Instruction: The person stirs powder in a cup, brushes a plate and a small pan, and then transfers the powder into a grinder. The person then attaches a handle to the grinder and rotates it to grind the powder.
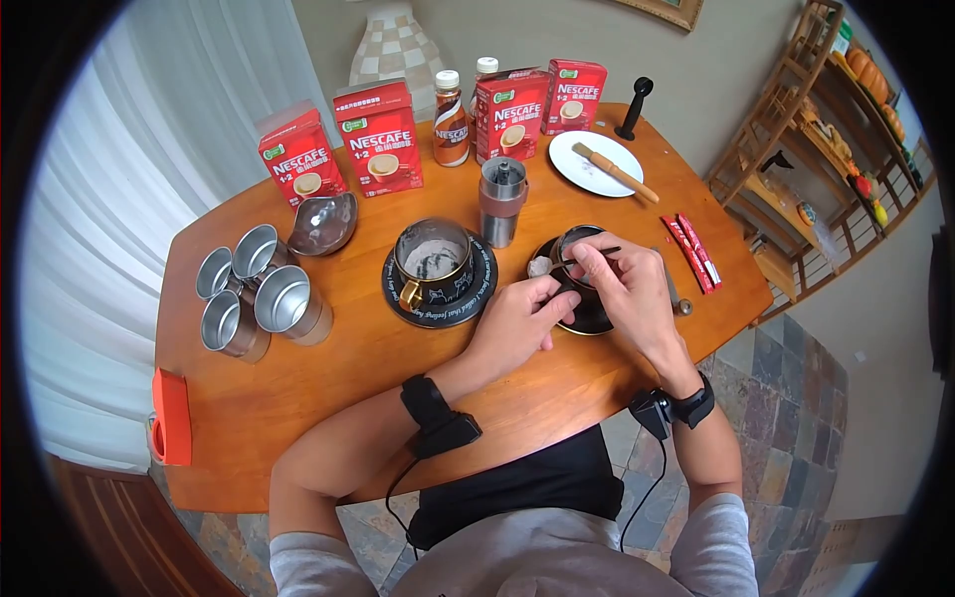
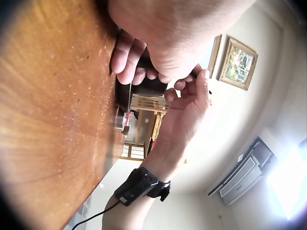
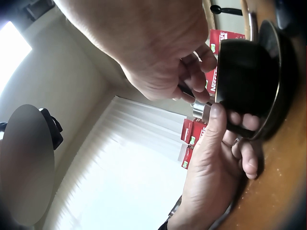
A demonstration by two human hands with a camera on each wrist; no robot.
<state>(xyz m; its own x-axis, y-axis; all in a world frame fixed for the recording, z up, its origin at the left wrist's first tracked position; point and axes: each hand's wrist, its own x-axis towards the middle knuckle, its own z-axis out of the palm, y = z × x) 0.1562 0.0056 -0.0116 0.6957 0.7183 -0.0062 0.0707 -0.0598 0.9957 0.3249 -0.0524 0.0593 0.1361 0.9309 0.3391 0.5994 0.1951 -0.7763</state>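
Observation:
A dark cup (image 3: 244, 76) stands on a dark saucer (image 1: 589, 320) right of centre. Beside it, the left hand (image 1: 517, 323) grips the cup's near left side, thumb and fingertips against it in the right wrist view. Over the cup, the right hand (image 1: 632, 294) pinches a thin dark spoon (image 1: 572, 263) between thumb and fingers. At the spoon's left end a pale lump (image 1: 540, 267) shows; whether it lies in the spoon's bowl I cannot tell. The right hand hides part of the cup's opening.
A gold-handled cup (image 1: 434, 289) with pale powder stands on a black plate (image 1: 476, 308). Behind are a steel grinder (image 1: 499, 214), red boxes (image 1: 383, 149) and a bottle (image 1: 451, 129). Metal cups (image 1: 293, 303) stand left; a brush (image 1: 617, 173) on a white plate (image 1: 575, 177) and red sachets (image 1: 693, 254) lie right.

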